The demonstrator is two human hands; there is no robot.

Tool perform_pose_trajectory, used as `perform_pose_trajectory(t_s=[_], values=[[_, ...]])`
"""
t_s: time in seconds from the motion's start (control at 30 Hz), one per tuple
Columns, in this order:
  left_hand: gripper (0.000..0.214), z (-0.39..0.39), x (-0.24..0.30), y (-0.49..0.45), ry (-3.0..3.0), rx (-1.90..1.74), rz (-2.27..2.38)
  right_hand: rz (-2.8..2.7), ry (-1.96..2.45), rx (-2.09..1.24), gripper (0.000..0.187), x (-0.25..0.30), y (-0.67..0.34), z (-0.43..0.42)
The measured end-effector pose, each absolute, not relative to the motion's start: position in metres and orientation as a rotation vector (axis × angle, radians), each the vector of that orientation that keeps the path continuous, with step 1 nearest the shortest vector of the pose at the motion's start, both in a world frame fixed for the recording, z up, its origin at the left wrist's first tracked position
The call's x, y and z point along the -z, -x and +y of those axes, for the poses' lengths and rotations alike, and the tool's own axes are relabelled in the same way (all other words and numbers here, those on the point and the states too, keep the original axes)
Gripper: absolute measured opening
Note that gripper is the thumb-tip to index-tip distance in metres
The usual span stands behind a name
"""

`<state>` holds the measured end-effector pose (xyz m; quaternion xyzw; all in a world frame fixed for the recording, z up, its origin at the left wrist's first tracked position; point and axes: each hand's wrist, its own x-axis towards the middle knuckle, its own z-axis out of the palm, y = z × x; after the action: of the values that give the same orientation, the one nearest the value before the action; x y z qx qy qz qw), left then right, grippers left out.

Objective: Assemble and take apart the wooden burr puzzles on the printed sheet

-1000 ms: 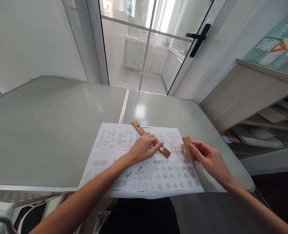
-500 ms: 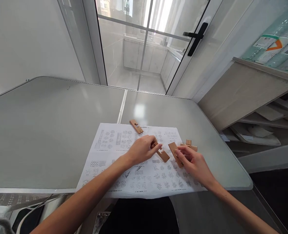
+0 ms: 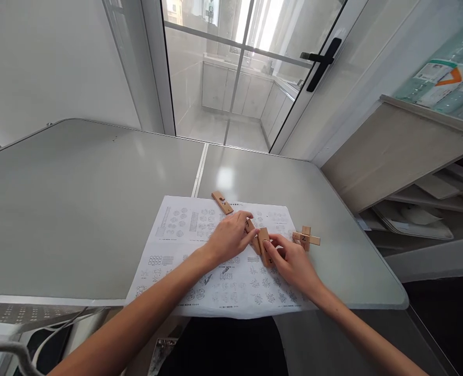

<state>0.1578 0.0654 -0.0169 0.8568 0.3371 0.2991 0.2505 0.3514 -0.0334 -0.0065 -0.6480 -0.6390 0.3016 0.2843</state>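
Note:
My left hand [image 3: 231, 235] is closed on a flat wooden puzzle piece [image 3: 249, 226] with a dark mark on its upper end. In my right hand [image 3: 290, 256] is a second wooden puzzle piece [image 3: 263, 235], pinched between thumb and fingers. The two pieces meet or overlap over the printed sheet [image 3: 157, 271]; whether they interlock I cannot tell. A notched wooden piece [image 3: 222, 202] lies at the sheet's far edge, beyond my left hand. To the right of my right hand, crossed wooden pieces [image 3: 307, 238], one marked like a 7 or Z, rest on the table.
The grey table [image 3: 78, 209] has a pale seam [image 3: 200, 169] running away from me. Behind it stands a glass door [image 3: 231, 78] with a black handle [image 3: 323, 62]. A shelf unit [image 3: 404, 151] with plastic bottles [image 3: 447, 83] stands at the right.
My right hand has moved left, bringing its wooden piece against or over the one in my left hand. The crossed pieces at the right now show more fully. The view has shifted slightly.

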Motion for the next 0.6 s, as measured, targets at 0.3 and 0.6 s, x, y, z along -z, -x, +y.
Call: perform_pose_trajectory(t_s=[0.3, 0.6], values=[[0.036, 0.071, 0.028, -0.158, -2.639, -0.862, 1.156, -1.697, 1.830, -0.765, 0.044, 0.008, -0.349, -0.023], [0.050, 0.076, 0.034, -0.156, -2.575, -0.892, 1.477, -1.753, 1.814, -0.782, 0.042, 0.001, -0.342, -0.024]])
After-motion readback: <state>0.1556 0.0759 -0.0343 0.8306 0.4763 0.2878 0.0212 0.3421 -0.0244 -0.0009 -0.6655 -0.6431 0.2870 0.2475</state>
